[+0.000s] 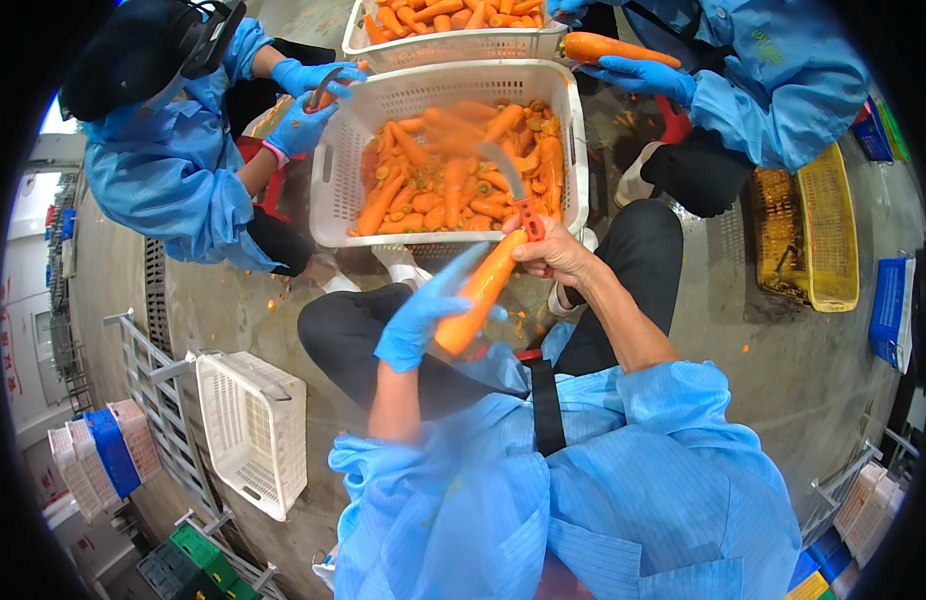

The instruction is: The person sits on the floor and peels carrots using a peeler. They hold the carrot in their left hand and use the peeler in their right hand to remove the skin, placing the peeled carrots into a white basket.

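Observation:
My left hand (pixel 425 315), in a blue glove, grips a large peeled-looking carrot (pixel 481 292) that slants up to the right over my lap. Bare, my right hand (pixel 553 251) is closed on the red handle of a curved knife (pixel 534 221); its blade points up and left, above the crate. The hand touches or nearly touches the carrot's upper end. Just beyond both hands stands a white plastic crate (pixel 329 196) holding many carrots (pixel 455 187) and cut pieces. An orange blur hangs over the crate's middle; what it is I cannot tell.
A co-worker at the left holds a curved knife (pixel 328 84); another at the right holds a carrot (pixel 620 51). A second white crate (pixel 455 52) of carrots stands beyond. A white crate (pixel 290 442) lies lower left, yellow crates (pixel 842 225) right. Scraps dot the wet floor.

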`<action>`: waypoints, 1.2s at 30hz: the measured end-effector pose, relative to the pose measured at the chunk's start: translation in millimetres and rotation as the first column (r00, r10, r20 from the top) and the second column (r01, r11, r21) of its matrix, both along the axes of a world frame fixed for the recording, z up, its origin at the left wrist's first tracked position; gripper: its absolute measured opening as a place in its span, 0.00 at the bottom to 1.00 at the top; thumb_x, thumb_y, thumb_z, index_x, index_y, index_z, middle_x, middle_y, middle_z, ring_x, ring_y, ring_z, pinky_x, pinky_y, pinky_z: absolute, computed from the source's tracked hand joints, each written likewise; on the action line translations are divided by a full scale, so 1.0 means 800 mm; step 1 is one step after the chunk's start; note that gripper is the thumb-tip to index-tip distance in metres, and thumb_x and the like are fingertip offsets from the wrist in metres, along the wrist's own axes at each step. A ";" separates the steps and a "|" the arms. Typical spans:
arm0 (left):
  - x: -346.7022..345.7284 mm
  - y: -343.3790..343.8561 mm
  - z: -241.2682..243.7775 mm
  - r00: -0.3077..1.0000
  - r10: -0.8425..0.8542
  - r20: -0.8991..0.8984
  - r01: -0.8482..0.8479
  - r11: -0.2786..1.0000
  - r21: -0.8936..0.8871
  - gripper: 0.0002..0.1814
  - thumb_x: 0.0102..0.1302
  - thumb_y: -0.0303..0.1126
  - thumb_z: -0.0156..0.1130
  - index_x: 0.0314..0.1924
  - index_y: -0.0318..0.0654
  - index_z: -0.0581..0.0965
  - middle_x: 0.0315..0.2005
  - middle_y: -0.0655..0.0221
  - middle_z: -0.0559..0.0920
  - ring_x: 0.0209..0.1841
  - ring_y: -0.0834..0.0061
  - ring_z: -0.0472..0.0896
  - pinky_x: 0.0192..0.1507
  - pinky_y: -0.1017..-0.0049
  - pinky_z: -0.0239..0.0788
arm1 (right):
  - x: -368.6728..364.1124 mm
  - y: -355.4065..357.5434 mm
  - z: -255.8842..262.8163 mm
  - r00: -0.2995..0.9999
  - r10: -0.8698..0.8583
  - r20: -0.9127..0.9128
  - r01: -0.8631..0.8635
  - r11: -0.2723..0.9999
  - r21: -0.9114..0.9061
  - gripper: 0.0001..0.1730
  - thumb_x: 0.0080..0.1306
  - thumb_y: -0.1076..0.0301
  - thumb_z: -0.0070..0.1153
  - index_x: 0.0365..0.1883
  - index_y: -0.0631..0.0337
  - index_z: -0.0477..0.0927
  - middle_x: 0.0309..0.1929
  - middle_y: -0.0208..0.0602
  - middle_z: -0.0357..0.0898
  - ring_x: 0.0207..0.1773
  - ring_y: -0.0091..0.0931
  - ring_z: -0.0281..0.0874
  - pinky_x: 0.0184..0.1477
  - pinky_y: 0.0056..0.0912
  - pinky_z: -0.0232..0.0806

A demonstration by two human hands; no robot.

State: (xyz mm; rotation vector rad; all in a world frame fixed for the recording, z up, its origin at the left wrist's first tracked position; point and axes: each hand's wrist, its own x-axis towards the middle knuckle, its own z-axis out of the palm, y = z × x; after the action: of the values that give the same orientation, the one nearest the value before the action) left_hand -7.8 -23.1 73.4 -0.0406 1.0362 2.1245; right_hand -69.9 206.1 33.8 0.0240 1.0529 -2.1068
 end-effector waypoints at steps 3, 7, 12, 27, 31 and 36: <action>0.003 0.025 0.000 0.998 -0.054 0.018 0.056 0.984 -0.168 0.43 0.53 0.34 0.67 0.66 0.33 0.58 0.55 0.52 0.72 0.50 0.66 0.77 0.43 0.69 0.76 | -0.007 -0.011 0.010 0.988 0.067 -0.142 -0.059 0.996 0.061 0.23 0.53 0.72 0.68 0.46 0.58 0.73 0.32 0.30 0.79 0.20 0.13 0.67 0.17 0.15 0.58; 0.001 0.046 -0.007 0.998 -0.009 -0.066 -0.017 0.920 -0.391 0.28 0.54 0.30 0.66 0.55 0.32 0.70 0.35 0.62 0.82 0.29 0.76 0.81 0.36 0.77 0.74 | -0.016 -0.005 0.025 0.966 0.039 -0.256 0.039 0.956 0.292 0.16 0.61 0.63 0.60 0.45 0.59 0.75 0.29 0.26 0.77 0.24 0.14 0.67 0.22 0.17 0.58; -0.005 0.042 -0.019 0.979 0.066 -0.192 -0.169 0.790 -0.590 0.19 0.54 0.27 0.63 0.48 0.33 0.75 0.29 0.67 0.79 0.29 0.78 0.78 0.34 0.78 0.72 | -0.022 0.023 0.011 0.781 0.224 -0.583 0.238 0.756 0.610 0.21 0.69 0.51 0.43 0.33 0.62 0.75 0.23 0.35 0.73 0.29 0.30 0.72 0.35 0.32 0.64; -0.038 0.053 -0.017 0.863 -0.106 -0.494 -0.433 0.346 -0.832 0.17 0.50 0.27 0.65 0.41 0.33 0.77 0.30 0.68 0.80 0.32 0.78 0.77 0.38 0.75 0.71 | -0.030 0.017 -0.009 0.498 0.503 -0.706 0.407 0.583 0.703 0.21 0.67 0.49 0.44 0.33 0.60 0.73 0.27 0.52 0.75 0.35 0.51 0.73 0.35 0.50 0.64; -0.027 0.042 -0.036 0.623 -0.022 -0.782 -0.748 0.275 -0.604 0.13 0.51 0.25 0.64 0.39 0.32 0.77 0.30 0.69 0.81 0.30 0.79 0.77 0.36 0.77 0.71 | -0.056 0.013 -0.027 0.705 0.709 -0.016 -0.030 0.052 0.998 0.29 0.69 0.44 0.37 0.48 0.59 0.78 0.43 0.53 0.78 0.47 0.47 0.75 0.47 0.48 0.66; -0.048 0.028 -0.010 0.721 0.069 -0.690 -0.688 0.196 -0.699 0.17 0.54 0.27 0.65 0.44 0.34 0.75 0.32 0.69 0.81 0.34 0.78 0.78 0.38 0.77 0.70 | -0.064 0.028 -0.085 0.806 0.587 -0.076 0.000 0.129 0.992 0.37 0.68 0.40 0.32 0.37 0.67 0.81 0.42 0.55 0.79 0.48 0.49 0.75 0.49 0.48 0.66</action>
State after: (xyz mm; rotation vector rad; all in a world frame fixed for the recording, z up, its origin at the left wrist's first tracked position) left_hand -46.2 -0.3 65.7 -0.3718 2.8491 1.5423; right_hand -121.3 228.7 -33.9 -0.0804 2.3531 -0.6618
